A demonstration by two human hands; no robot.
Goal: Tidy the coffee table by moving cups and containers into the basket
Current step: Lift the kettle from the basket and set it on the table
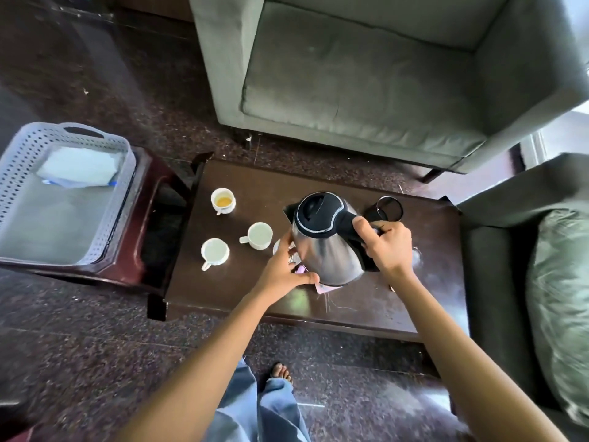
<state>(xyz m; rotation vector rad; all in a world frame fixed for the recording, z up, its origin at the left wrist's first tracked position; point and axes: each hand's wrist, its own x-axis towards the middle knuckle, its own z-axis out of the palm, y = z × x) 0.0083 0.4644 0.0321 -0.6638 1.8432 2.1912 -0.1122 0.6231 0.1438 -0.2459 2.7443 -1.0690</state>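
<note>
A steel kettle (325,247) with a black lid stands on the dark coffee table (398,295). My right hand (387,247) grips its black handle. My left hand (285,266) rests against the kettle's lower left side, fingers spread round its base. Left of the kettle stand three white cups: one with orange liquid (223,200), one empty (258,235), and another empty (214,252). A dark glass tumbler (385,209) stands behind the kettle's handle. The grey perforated basket (19,161) sits on a side table at the left, holding a folded white cloth (79,165).
A grey sofa (366,78) stands beyond the table and an armchair with a green cushion (561,298) at the right. A pink item (322,287) and a small white dish (278,247) lie partly hidden under the kettle. My legs and a foot are below.
</note>
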